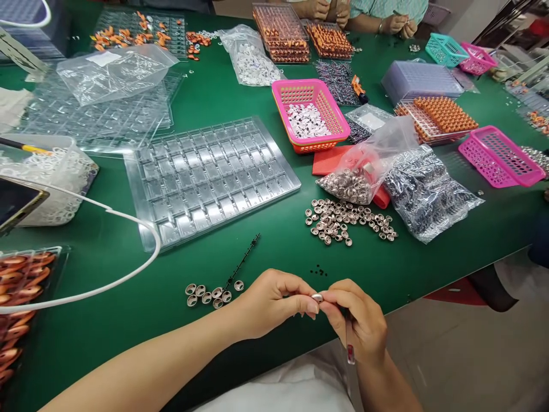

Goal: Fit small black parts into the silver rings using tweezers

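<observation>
My left hand (285, 302) pinches a small silver metal cap (317, 297) between thumb and fingers, just above the table's front edge. From the other side, the fingertips of my right hand (357, 320) touch the same cap. Flat metal tweezers (350, 343) with a red mark lie in my right hand, their tips hidden. Several tiny black pieces (318, 270) are scattered just beyond my fingers. Left of my left wrist sit several round metal caps (206, 297) with a thin black strip (242, 262) of small parts.
A loose pile of metal caps (334, 220) lies ahead, near a bag of caps (349, 182) and a silvery bag (429, 191). A clear plastic tray (214, 177), pink basket (311, 86) and white cable (156, 240) surround the work area. Other people's hands (398, 24) are across the table.
</observation>
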The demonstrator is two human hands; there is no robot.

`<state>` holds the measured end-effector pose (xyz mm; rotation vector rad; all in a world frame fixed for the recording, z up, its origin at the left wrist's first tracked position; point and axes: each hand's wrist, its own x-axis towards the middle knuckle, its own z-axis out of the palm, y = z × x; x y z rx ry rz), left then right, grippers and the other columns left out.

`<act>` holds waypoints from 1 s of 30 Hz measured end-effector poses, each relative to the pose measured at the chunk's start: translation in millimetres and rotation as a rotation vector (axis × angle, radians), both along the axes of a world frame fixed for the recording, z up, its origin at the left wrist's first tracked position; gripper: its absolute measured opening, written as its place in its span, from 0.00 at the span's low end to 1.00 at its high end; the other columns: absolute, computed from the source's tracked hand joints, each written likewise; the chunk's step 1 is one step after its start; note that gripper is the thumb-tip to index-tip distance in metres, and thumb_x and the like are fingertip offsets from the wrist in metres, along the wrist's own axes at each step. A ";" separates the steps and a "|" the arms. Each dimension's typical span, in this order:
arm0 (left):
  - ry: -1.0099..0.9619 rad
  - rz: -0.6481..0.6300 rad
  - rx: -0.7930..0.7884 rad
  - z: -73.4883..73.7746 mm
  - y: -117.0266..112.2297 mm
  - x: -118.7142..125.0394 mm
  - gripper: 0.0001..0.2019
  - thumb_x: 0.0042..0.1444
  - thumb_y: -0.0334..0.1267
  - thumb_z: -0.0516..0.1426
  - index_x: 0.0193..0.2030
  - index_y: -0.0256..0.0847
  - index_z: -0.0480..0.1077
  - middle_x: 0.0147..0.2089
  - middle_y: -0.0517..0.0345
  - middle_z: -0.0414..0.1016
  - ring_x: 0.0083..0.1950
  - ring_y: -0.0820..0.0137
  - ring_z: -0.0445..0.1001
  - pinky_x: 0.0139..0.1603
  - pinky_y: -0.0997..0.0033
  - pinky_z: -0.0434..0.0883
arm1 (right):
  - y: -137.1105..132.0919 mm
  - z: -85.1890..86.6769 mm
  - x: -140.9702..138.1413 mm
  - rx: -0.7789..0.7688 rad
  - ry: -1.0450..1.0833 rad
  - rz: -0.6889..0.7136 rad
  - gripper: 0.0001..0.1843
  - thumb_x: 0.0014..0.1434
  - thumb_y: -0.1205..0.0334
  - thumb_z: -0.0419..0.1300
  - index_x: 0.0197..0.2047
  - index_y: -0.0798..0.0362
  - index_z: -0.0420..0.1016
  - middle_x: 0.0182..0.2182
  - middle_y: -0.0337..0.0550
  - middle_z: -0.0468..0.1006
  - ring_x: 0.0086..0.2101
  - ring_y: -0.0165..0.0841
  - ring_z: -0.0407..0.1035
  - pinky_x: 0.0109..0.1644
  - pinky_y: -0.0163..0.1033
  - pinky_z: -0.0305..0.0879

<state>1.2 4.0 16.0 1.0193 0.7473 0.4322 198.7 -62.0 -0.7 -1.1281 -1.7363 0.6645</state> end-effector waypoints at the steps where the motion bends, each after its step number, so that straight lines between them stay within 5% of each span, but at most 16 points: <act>1: -0.021 0.005 -0.046 -1.1 -0.6 0.4 0.09 0.55 0.41 0.66 0.32 0.36 0.81 0.30 0.57 0.81 0.32 0.72 0.74 0.36 0.75 0.70 | -0.7 -0.7 0.0 -0.007 0.000 0.001 0.16 0.61 0.76 0.61 0.49 0.51 0.74 0.35 0.43 0.80 0.33 0.31 0.73 0.33 0.35 0.70; 7: -0.073 0.007 -0.213 -2.9 -0.9 2.8 0.15 0.52 0.48 0.68 0.29 0.35 0.78 0.26 0.57 0.79 0.29 0.74 0.71 0.32 0.76 0.69 | 0.3 -1.9 -1.4 -0.024 0.011 -0.004 0.18 0.61 0.77 0.61 0.51 0.50 0.74 0.36 0.43 0.80 0.35 0.32 0.74 0.35 0.37 0.71; 22: -0.103 -0.019 -0.283 -2.7 0.4 4.1 0.20 0.48 0.53 0.69 0.27 0.34 0.77 0.25 0.56 0.79 0.27 0.75 0.71 0.32 0.75 0.69 | -1.5 -0.5 -6.1 -0.041 0.038 -0.035 0.18 0.60 0.77 0.61 0.50 0.49 0.74 0.35 0.42 0.79 0.33 0.32 0.72 0.33 0.36 0.70; 30: -0.038 -0.123 -0.089 0.1 4.0 -3.0 0.17 0.56 0.48 0.65 0.45 0.36 0.79 0.39 0.53 0.82 0.39 0.69 0.75 0.41 0.71 0.71 | 0.1 -0.5 -10.1 0.081 -0.105 -0.021 0.14 0.58 0.77 0.62 0.44 0.50 0.72 0.30 0.40 0.75 0.28 0.29 0.70 0.29 0.34 0.67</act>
